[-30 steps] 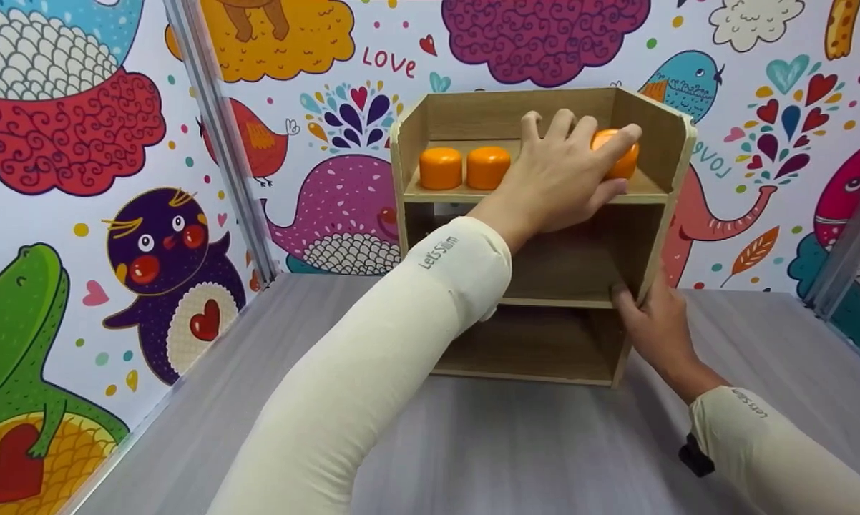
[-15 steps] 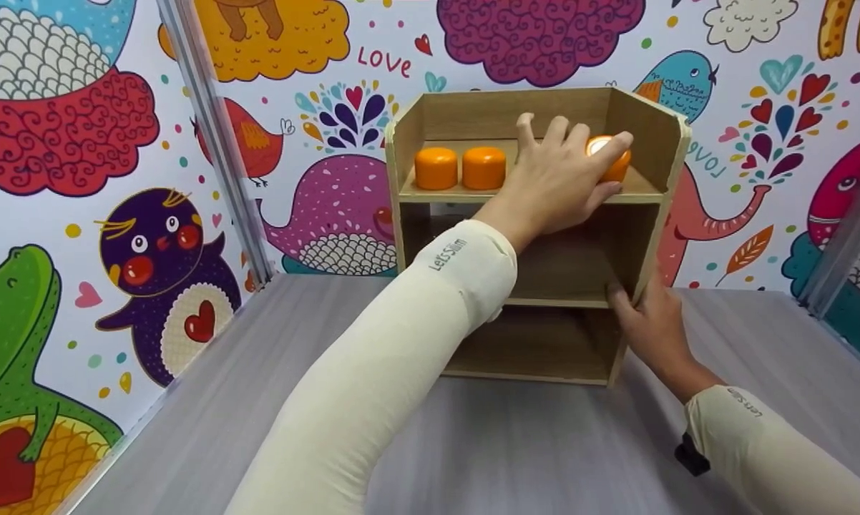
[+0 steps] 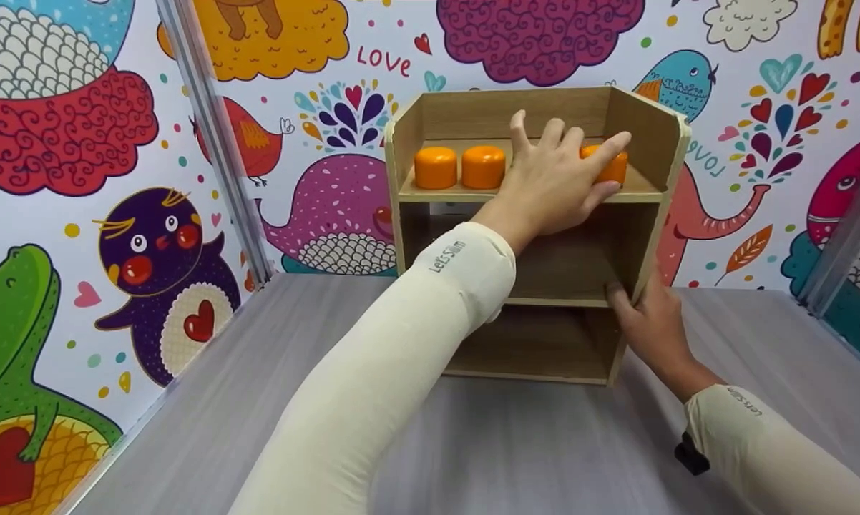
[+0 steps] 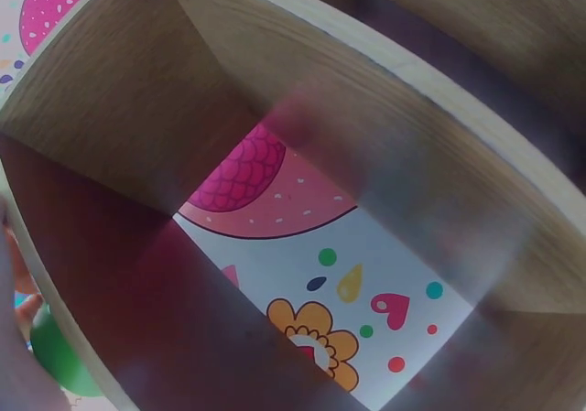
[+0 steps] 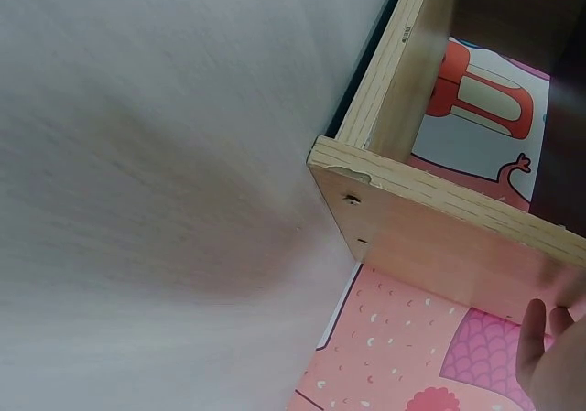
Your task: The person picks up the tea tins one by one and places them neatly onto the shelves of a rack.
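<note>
In the head view a wooden three-tier shelf [image 3: 530,300] stands on the table. Two glossy orange cylinders with rounded edges [image 3: 436,168] sit side by side at the left of its top tier. My left hand [image 3: 551,179] reaches over that tier from the front, thumb and index finger about a third orange cylinder [image 3: 611,169], partly hidden behind them. Its other fingers are spread. Lower down on the right, my right hand [image 3: 655,322] grips the shelf's side panel, thumb at the front edge. In the right wrist view, fingers [image 5: 533,342] lie along the panel's outer face.
The grey table [image 3: 315,429] extends around the shelf's base. Walls printed with cartoon animals [image 3: 344,207] rise behind and at the sides, with a metal post [image 3: 219,143] at the left corner. Openings in the shelf's back [image 4: 320,274] show the wall print.
The third orange cylinder has come down slightly and shifted left beneath my left hand; a white patch showed on its top half a second ago. My right hand has stayed on the side panel.
</note>
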Motion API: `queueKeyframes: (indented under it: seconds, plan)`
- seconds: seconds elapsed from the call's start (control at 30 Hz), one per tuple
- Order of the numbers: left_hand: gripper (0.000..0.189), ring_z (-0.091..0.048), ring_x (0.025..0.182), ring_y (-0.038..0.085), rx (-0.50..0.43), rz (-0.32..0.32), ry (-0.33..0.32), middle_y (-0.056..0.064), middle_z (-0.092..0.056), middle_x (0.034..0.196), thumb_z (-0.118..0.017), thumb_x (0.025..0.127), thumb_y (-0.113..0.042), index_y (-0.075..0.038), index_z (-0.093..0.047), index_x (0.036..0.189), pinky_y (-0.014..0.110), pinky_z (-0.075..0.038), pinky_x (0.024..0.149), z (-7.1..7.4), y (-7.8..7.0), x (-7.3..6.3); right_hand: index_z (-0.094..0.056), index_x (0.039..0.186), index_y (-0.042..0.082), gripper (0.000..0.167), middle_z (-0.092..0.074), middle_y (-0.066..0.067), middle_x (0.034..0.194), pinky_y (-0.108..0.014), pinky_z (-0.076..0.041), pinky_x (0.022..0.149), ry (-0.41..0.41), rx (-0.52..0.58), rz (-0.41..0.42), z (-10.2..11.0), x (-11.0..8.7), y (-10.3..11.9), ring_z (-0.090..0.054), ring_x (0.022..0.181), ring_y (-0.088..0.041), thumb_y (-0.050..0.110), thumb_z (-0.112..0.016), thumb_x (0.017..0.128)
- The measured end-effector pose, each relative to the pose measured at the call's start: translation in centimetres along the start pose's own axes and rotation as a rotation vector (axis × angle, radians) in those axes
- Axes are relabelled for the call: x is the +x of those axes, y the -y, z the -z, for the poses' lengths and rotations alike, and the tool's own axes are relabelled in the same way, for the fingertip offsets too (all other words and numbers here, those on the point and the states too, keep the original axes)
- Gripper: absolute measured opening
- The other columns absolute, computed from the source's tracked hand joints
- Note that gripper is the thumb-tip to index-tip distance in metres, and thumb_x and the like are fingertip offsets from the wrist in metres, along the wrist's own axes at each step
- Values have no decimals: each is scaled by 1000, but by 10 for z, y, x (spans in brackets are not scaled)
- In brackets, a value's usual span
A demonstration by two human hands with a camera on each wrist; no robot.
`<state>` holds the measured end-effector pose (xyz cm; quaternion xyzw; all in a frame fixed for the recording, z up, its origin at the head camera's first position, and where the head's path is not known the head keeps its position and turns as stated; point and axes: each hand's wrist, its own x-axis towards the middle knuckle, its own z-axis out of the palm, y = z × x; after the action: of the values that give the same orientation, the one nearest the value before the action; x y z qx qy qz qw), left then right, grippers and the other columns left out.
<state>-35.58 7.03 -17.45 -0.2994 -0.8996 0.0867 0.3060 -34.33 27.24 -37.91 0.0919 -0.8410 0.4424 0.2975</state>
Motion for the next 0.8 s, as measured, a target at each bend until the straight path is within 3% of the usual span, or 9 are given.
queueKeyframes:
  seconds: [0.63, 0.8]
  plan:
    - [64, -41, 152, 27, 1, 18, -21, 7, -56, 159, -33, 115, -63, -36, -33, 173, 72, -11, 125, -7, -1, -2, -29, 168, 9, 70, -56, -28, 154, -75, -47, 104, 29, 28, -23, 2, 0, 0, -62, 134, -53, 33, -61, 111]
    - [64, -41, 153, 27, -5, 27, -27, 6, -55, 159, -35, 115, -62, -36, -34, 173, 71, -12, 125, -5, -2, -2, -35, 164, 5, 67, -60, -29, 148, -74, -49, 103, 6, 25, -13, 1, 0, 0, -65, 129, -51, 33, -61, 110]
